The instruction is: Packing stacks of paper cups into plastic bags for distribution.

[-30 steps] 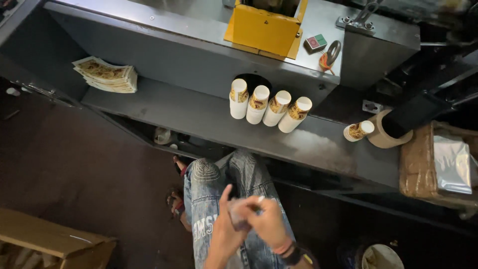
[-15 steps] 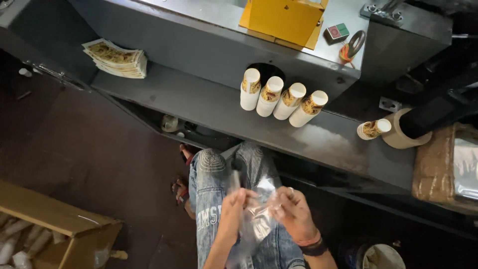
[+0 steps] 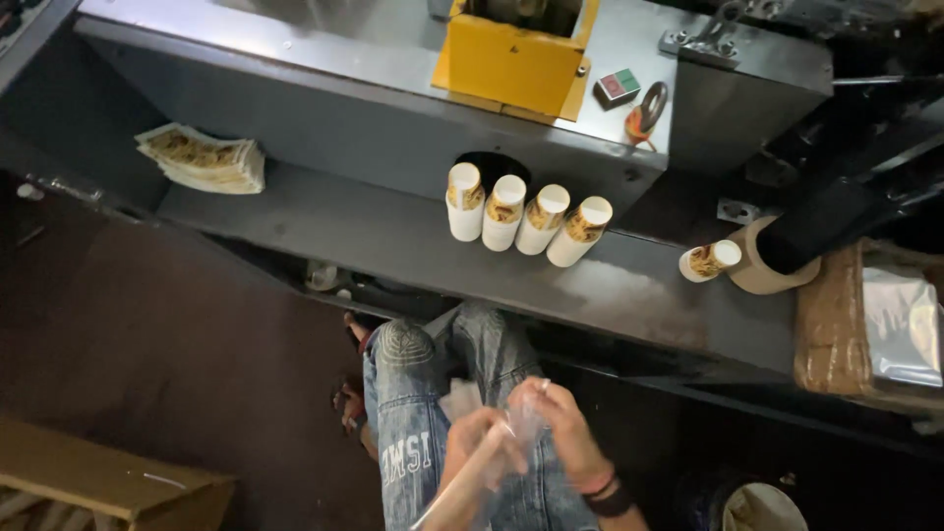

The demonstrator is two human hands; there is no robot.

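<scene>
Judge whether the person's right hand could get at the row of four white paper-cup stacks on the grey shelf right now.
Probably not at once: the right hand and left hand both grip a clear plastic bag. Nothing blocks the four white cup stacks.

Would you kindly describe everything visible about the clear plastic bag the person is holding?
The clear plastic bag is thin, glossy, see-through film, crumpled and partly blurred. It is held over the lap in blue jeans, pinched between the left hand and the right hand, with a strip trailing down toward the bottom edge. Whether anything is inside cannot be told.
</scene>
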